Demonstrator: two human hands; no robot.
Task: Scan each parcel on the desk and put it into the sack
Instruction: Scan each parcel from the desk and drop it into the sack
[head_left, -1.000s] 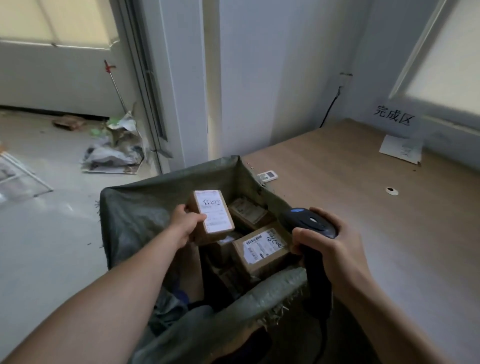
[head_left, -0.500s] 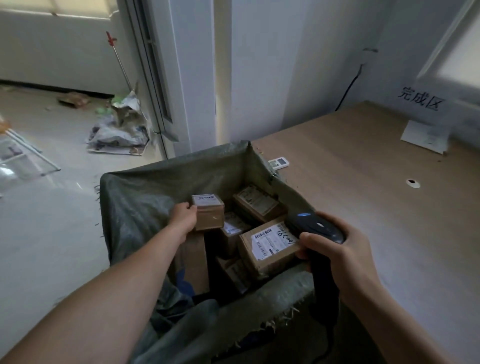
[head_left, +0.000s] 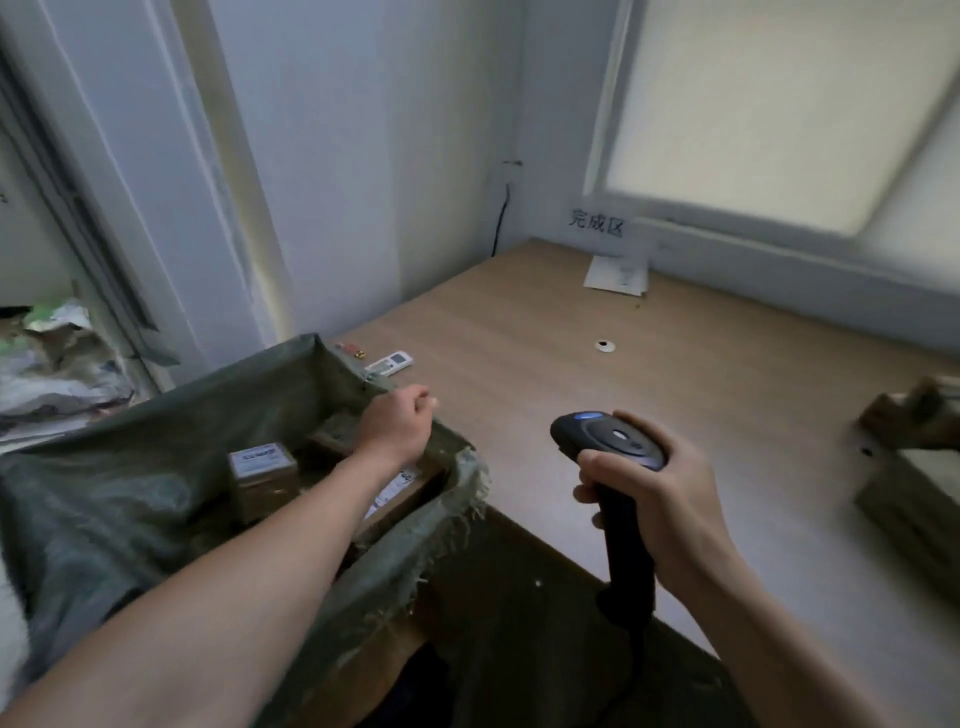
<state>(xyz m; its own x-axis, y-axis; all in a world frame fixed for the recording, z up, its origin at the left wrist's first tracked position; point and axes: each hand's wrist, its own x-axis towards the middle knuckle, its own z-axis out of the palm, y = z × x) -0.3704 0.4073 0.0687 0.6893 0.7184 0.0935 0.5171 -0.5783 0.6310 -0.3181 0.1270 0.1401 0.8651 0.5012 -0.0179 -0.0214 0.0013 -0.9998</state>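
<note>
A grey-green woven sack (head_left: 130, 483) hangs open at the desk's left edge, with several cardboard parcels inside. One small labelled box (head_left: 262, 475) stands upright in it. My left hand (head_left: 397, 423) hovers over the sack's right rim, its fingers loosely curled and holding nothing. My right hand (head_left: 660, 493) grips the black barcode scanner (head_left: 605, 447) by its handle above the wooden desk (head_left: 571, 395). More brown parcels (head_left: 914, 457) lie blurred at the desk's right edge.
A white remote (head_left: 388, 362) and a small red item (head_left: 349, 347) lie near the sack's far corner. A cable hole (head_left: 604, 345) sits mid-desk, a paper sheet (head_left: 617, 275) and a sign by the window. Crumpled wrapping litters the floor at left.
My left hand has let go of the small box, which now stands in the sack, and has moved right over the rim. The view has swung right, showing more parcels on the desk.
</note>
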